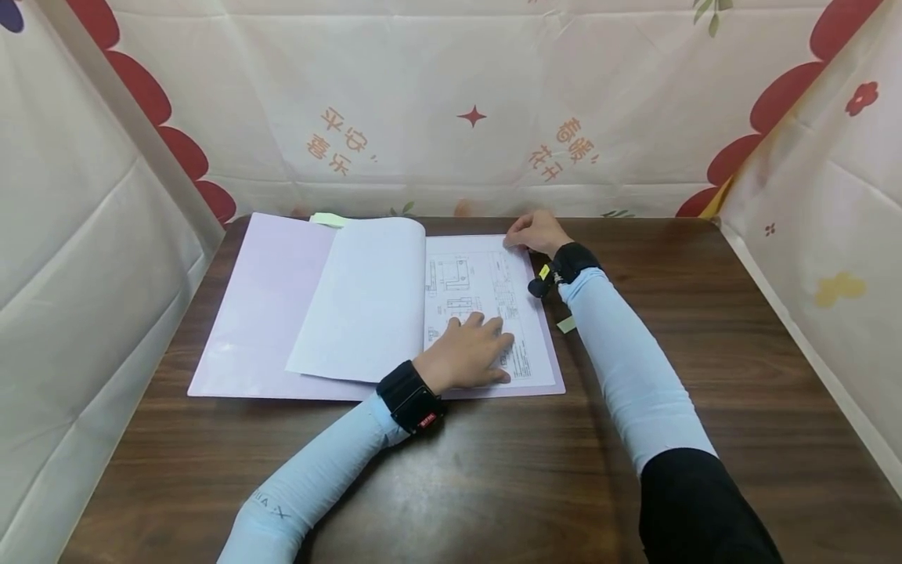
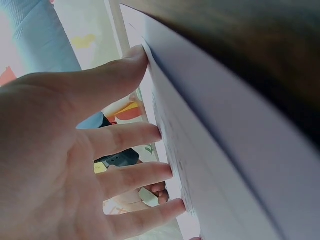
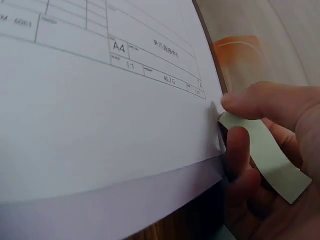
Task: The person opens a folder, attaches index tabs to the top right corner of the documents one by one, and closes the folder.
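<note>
A lilac folder (image 1: 271, 258) lies spread on the table with a stack of paper in it. Turned-over sheets (image 1: 366, 305) curve up at the left, blank side showing. The right-hand page (image 1: 524, 321) carries a printed technical drawing. My left hand (image 1: 468, 352) rests on that page's lower part, fingers spread, thumb (image 2: 135, 52) at its near edge. At the page's far right corner is my right hand (image 1: 541, 233), pinching a pale green sticky tab (image 3: 270, 155) between thumb and fingers. The tab's end meets the page edge.
Another pale green tab (image 1: 329, 219) sticks out behind the turned sheets. A green strip (image 1: 567, 323) shows beside the folder, partly behind the right sleeve. Patterned cloth (image 1: 437, 63) encloses the wooden table (image 1: 507, 486) at the back and both sides.
</note>
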